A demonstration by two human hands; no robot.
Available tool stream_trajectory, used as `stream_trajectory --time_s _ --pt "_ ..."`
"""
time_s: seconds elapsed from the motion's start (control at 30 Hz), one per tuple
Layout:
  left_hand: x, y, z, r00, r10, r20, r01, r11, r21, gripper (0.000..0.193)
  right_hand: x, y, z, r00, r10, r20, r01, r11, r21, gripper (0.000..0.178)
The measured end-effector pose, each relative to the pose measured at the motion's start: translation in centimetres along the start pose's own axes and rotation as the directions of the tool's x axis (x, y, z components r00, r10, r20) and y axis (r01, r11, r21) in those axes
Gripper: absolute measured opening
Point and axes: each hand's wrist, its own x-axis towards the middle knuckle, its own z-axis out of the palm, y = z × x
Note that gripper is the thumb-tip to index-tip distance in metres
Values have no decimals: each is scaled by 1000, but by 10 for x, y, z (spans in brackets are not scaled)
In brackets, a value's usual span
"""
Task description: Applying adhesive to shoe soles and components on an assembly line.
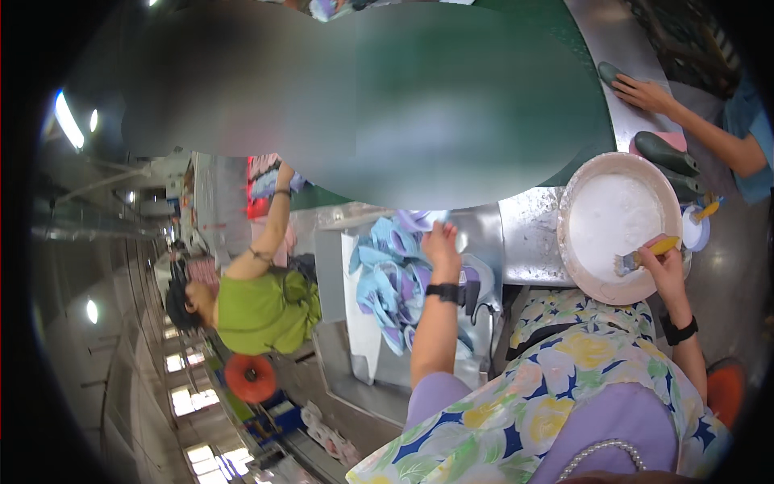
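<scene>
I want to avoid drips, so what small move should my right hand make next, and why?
Perhaps wipe the brush lightly against the basin: your right hand holds it with the bristles in or just over the white stuff, so they may be loaded.

- Green conveyor belt (568, 32), much of it blurred over.
- Bare metal bench (530, 230) along the belt's near and right edges.
- Grey floor (730, 252) right of the belt.
- Red-orange round stool (250, 377) below and left of the belt, with bright windows (191, 400) farther that way.
- Dim grey ceiling (89, 270) left of the belt, its beams bent and tilted by the lens.
- Glowing white tube lamp (69, 121) at the belt's far left.
</scene>
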Motion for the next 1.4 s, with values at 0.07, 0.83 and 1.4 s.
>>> stream_trajectory --time_s 0.07,0.83,1.4 --pt "-31 3 -65 993 -25 -117 19 998 -51 45 18 -4 2 992 10 125 1 996 -90 9" --pt "-645 -351 -271 779 -337 -529 523 -115 844 87 37 -23 31 507 113 854 574 695 -433 16" --pt "-498 -466 -265 960 -277 30 -141 -391 909 36 8 -22 -18 744 5 669 445 743 -500 13"
